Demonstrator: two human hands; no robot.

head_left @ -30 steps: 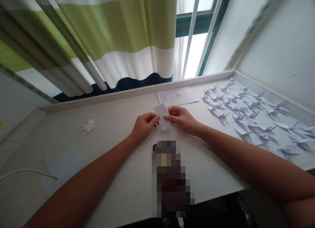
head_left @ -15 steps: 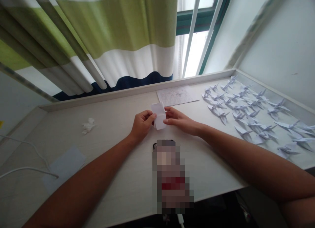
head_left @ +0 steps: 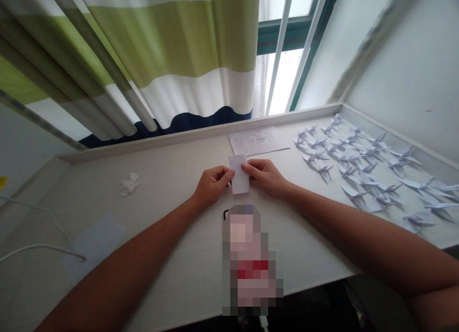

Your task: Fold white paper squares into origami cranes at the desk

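A small folded sheet of white paper (head_left: 240,175) is held up above the white desk (head_left: 172,179), its narrow rectangle standing nearly upright. My left hand (head_left: 214,184) pinches its left edge between thumb and fingers. On the opposite edge, my right hand (head_left: 264,176) grips it with the thumb on the front face and the fingers behind. Beyond the folded paper lies a printed sheet (head_left: 258,140) with a table of lines on it. Just in front of my hands is a phone-like object (head_left: 247,255), blurred out by pixelation, with a white cable at its lower end.
Many folded paper cranes (head_left: 362,160) cover the desk's right side. Crumpled white tissue (head_left: 129,184) lies at left, with a flat white sheet (head_left: 95,246) and white cables (head_left: 43,247) nearer me. A raised rim (head_left: 179,135) runs along the back, below the striped curtain (head_left: 172,40).
The folded paper has shifted slightly right and toward me. My right hand's fingers, looser before, have closed on its right edge; my left hand still pinches the left edge.
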